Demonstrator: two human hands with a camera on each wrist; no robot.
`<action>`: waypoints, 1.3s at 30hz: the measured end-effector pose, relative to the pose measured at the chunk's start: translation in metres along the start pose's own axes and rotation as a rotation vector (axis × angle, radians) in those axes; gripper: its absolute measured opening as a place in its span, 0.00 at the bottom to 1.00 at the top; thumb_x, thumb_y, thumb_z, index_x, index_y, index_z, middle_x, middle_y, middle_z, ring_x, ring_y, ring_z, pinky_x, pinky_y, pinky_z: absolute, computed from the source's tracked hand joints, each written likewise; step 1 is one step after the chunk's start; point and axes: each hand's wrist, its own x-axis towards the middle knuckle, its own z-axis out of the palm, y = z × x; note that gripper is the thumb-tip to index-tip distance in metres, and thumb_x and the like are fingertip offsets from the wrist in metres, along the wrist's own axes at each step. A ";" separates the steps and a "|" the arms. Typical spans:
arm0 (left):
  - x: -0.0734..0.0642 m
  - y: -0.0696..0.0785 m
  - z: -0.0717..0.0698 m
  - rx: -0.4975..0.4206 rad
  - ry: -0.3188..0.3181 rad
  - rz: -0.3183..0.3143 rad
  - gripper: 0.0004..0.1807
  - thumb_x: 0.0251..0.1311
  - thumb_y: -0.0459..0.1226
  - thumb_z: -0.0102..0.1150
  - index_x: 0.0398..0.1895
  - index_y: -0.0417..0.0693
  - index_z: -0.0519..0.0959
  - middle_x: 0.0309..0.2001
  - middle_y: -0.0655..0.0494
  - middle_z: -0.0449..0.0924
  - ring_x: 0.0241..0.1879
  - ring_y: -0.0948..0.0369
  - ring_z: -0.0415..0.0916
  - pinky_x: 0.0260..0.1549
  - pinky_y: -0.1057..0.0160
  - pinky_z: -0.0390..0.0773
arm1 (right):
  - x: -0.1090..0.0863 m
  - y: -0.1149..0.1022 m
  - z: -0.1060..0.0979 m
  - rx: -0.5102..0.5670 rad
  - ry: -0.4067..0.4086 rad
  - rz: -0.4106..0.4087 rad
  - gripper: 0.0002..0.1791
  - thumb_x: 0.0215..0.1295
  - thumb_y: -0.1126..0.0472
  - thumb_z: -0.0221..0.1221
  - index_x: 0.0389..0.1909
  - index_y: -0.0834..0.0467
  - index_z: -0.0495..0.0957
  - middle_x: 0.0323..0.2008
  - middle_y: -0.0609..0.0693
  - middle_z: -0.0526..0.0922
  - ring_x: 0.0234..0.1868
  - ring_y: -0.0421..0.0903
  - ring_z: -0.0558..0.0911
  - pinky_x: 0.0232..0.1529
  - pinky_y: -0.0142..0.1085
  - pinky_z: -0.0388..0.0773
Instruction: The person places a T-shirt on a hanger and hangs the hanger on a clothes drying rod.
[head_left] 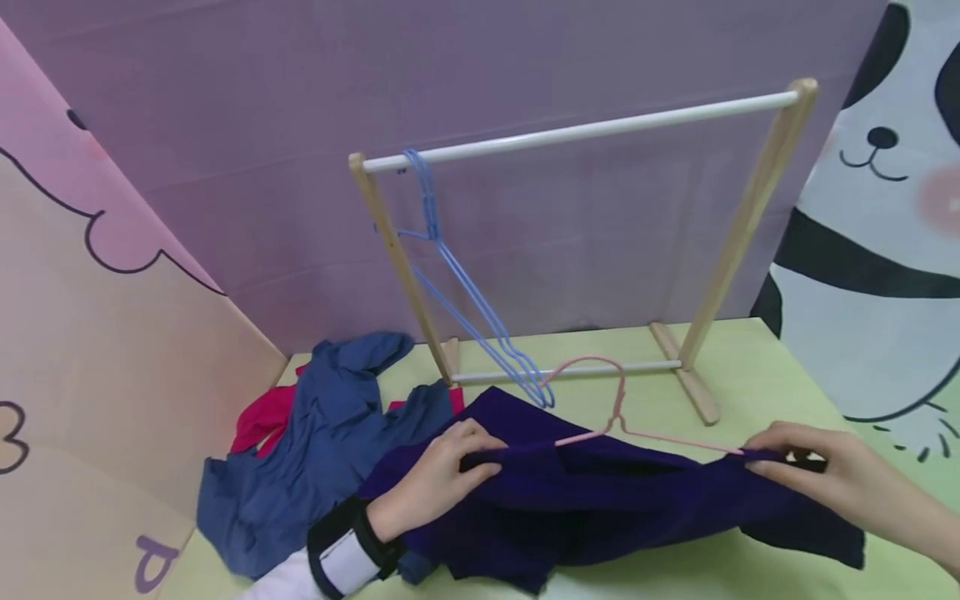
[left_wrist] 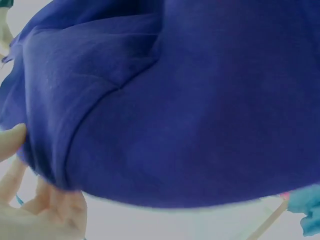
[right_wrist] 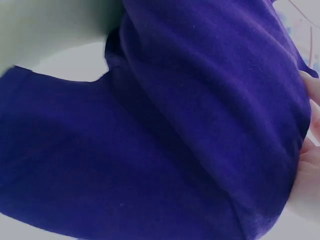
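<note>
A dark purple short-sleeved shirt (head_left: 600, 508) hangs between both hands, low over the table. A pink hanger (head_left: 617, 408) sits in its neck opening, with the hook standing up and the arm ends hidden under the cloth. My left hand (head_left: 450, 467) pinches one shoulder between thumb and fingers. At the opposite shoulder, my right hand (head_left: 813, 462) grips the cloth near the hanger's end. In the left wrist view, the shirt (left_wrist: 175, 115) fills most of the picture. One sleeve of the shirt (right_wrist: 60, 150) droops in the right wrist view.
Behind the shirt stands a wooden rack with a white rail (head_left: 585, 133). Blue hangers (head_left: 480, 300) hang at its left end. A crumpled blue garment (head_left: 315, 442) and a red one (head_left: 262, 417) lie on the pale green table (head_left: 780, 375) at left. Printed cloth walls enclose the table.
</note>
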 end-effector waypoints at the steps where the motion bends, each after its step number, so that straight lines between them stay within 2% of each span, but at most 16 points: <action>1: -0.001 -0.002 0.001 0.006 0.016 -0.011 0.12 0.51 0.34 0.59 0.40 0.53 0.76 0.33 0.62 0.71 0.36 0.65 0.67 0.32 0.60 0.73 | -0.002 0.005 0.000 0.001 -0.004 0.010 0.16 0.46 0.71 0.62 0.31 0.47 0.77 0.27 0.36 0.77 0.27 0.34 0.73 0.19 0.30 0.71; 5: -0.007 -0.004 0.001 0.002 0.059 -0.067 0.11 0.52 0.34 0.58 0.39 0.56 0.76 0.36 0.64 0.72 0.38 0.64 0.67 0.35 0.56 0.73 | -0.006 0.020 -0.002 -0.037 -0.016 0.090 0.10 0.49 0.67 0.61 0.30 0.48 0.77 0.25 0.37 0.77 0.24 0.34 0.71 0.18 0.33 0.70; 10: -0.014 -0.007 0.000 -0.010 0.046 -0.100 0.08 0.55 0.36 0.56 0.38 0.54 0.77 0.36 0.63 0.74 0.37 0.63 0.68 0.33 0.56 0.74 | -0.005 0.033 -0.011 -0.145 0.022 0.207 0.05 0.52 0.62 0.60 0.31 0.52 0.77 0.24 0.40 0.75 0.21 0.35 0.68 0.17 0.34 0.67; 14: -0.018 -0.011 0.000 -0.014 0.024 -0.102 0.06 0.56 0.38 0.54 0.37 0.55 0.77 0.36 0.62 0.75 0.36 0.62 0.68 0.32 0.56 0.74 | -0.002 0.043 -0.023 -0.160 0.110 0.232 0.05 0.52 0.62 0.61 0.32 0.55 0.78 0.25 0.40 0.76 0.19 0.36 0.66 0.14 0.33 0.63; 18: -0.025 -0.016 0.000 -0.011 0.021 -0.098 0.05 0.55 0.37 0.55 0.35 0.54 0.78 0.34 0.61 0.76 0.35 0.63 0.68 0.31 0.58 0.74 | 0.008 0.066 -0.037 -0.168 0.194 0.263 0.06 0.54 0.59 0.60 0.33 0.54 0.77 0.25 0.39 0.78 0.18 0.38 0.68 0.14 0.34 0.64; 20: -0.028 -0.018 0.000 -0.008 0.019 -0.106 0.05 0.55 0.37 0.55 0.35 0.55 0.78 0.34 0.62 0.76 0.34 0.63 0.68 0.30 0.58 0.74 | 0.014 0.078 -0.048 -0.148 0.232 0.284 0.08 0.54 0.57 0.60 0.35 0.53 0.78 0.25 0.39 0.79 0.19 0.39 0.70 0.16 0.32 0.65; 23: -0.032 -0.021 -0.001 -0.007 0.009 -0.121 0.06 0.55 0.38 0.55 0.35 0.57 0.78 0.34 0.63 0.75 0.33 0.62 0.69 0.29 0.58 0.74 | 0.029 0.091 -0.064 -0.068 0.329 0.300 0.11 0.52 0.58 0.61 0.36 0.56 0.78 0.23 0.32 0.78 0.21 0.34 0.72 0.19 0.24 0.65; 26: -0.035 -0.022 -0.002 -0.004 -0.005 -0.136 0.06 0.55 0.38 0.55 0.35 0.59 0.77 0.34 0.64 0.75 0.32 0.63 0.68 0.28 0.60 0.72 | 0.045 0.084 -0.081 0.083 0.408 0.291 0.11 0.51 0.63 0.62 0.37 0.59 0.78 0.23 0.27 0.78 0.23 0.28 0.72 0.22 0.17 0.64; 29: -0.037 -0.023 -0.005 -0.009 -0.029 -0.156 0.06 0.56 0.39 0.54 0.35 0.59 0.77 0.34 0.63 0.75 0.32 0.62 0.68 0.28 0.61 0.72 | 0.061 0.062 -0.095 0.199 0.444 0.325 0.09 0.53 0.65 0.60 0.35 0.51 0.78 0.20 0.25 0.76 0.22 0.26 0.72 0.22 0.16 0.65; 31: -0.038 -0.022 -0.007 -0.017 -0.054 -0.180 0.05 0.57 0.39 0.53 0.36 0.58 0.77 0.35 0.63 0.75 0.34 0.61 0.68 0.29 0.61 0.71 | 0.071 0.048 -0.104 0.246 0.448 0.346 0.11 0.54 0.65 0.59 0.32 0.43 0.78 0.19 0.25 0.76 0.21 0.27 0.71 0.20 0.16 0.65; 34: -0.039 -0.022 -0.010 -0.027 -0.085 -0.224 0.05 0.58 0.41 0.52 0.36 0.60 0.77 0.35 0.64 0.74 0.35 0.62 0.69 0.31 0.59 0.72 | 0.085 0.034 -0.115 0.260 0.457 0.356 0.15 0.55 0.65 0.57 0.28 0.37 0.77 0.18 0.25 0.75 0.19 0.27 0.71 0.18 0.17 0.64; 39: -0.047 -0.021 -0.015 -0.026 -0.090 -0.284 0.05 0.58 0.43 0.52 0.36 0.61 0.77 0.36 0.64 0.74 0.37 0.63 0.69 0.33 0.56 0.73 | 0.106 0.035 -0.128 0.194 0.460 0.345 0.15 0.55 0.63 0.57 0.25 0.33 0.75 0.15 0.24 0.73 0.18 0.26 0.69 0.18 0.17 0.62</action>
